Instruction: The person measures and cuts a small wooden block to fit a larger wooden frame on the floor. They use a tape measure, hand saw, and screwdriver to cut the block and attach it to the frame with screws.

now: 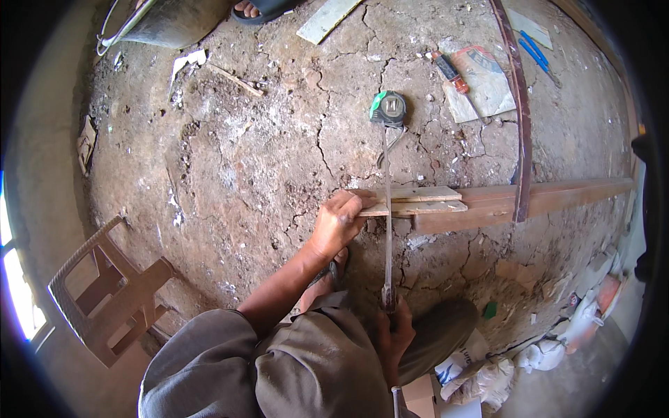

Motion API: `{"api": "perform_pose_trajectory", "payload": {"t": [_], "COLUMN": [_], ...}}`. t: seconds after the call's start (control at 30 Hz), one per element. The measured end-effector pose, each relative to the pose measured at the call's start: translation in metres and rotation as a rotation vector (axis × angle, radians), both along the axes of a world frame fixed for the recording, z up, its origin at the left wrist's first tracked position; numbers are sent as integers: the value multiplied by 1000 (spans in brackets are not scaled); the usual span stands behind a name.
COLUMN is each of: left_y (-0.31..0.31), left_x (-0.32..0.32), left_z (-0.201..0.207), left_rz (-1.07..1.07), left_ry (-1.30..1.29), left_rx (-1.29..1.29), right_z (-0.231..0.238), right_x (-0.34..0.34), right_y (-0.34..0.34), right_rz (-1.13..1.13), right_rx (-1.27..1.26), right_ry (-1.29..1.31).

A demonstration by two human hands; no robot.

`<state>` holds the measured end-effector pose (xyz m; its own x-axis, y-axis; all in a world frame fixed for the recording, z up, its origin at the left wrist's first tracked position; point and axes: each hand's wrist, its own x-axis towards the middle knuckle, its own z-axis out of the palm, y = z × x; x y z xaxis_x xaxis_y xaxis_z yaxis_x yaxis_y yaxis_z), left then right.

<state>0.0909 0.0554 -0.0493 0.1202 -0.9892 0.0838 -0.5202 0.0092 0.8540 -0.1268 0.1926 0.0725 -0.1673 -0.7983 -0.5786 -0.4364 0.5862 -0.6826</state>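
My left hand point(337, 221) is closed round the left ends of two thin wooden strips point(425, 200). The strips lie side by side, with their right ends on a brown wooden beam point(481, 209). My right hand point(394, 331), nearer my body, grips the handle of a saw point(389, 244), its long narrow blade seen edge-on. That blade crosses the strips just right of my left hand and points away from me. Whether it has cut into them I cannot tell. Beyond the blade's far end lies a black and green tape measure point(389, 109) on the ground.
A dark narrow bar point(519, 118) lies across the beam. A screwdriver point(456, 80) rests on a pale sheet at the far right, near blue-handled pliers point(534, 51). A brown plastic chair point(111, 292) stands left. Bags point(543, 355) lie at lower right; the earth floor is cracked.
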Motion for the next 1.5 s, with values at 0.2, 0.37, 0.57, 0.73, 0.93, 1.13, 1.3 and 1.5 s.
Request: {"api": "perform_pose_trajectory", "payload": {"t": [0.2,0.37,0.57,0.73,0.93,1.13,1.3,1.5], "left_y": [11,19,12,-2,-19,-27,-32,-26], "left_x": [3,5,11,21,24,14,3,5], "left_z": [-9,-15,-8,-3,10,41,43,23], "left_rz": [4,27,-20,-173,-153,-244,-273,-269], "left_ry": [128,210,233,150,82,-328,-435,-460], "left_rx": [105,108,149,113,7,203,328,238], "right_z": [-8,7,10,17,33,23,23,7], "right_x": [-7,-2,10,1,-16,-29,-30,-21], "right_y": [5,-12,-40,-39,0,32,30,4], "right_rz": [-19,-220,-147,173,267,138,270,293], "right_rx": [6,307,533,497,-26,-62,-316,-172], "right_ry": [28,-65,-40,165,257,-83,-224,-161]}}
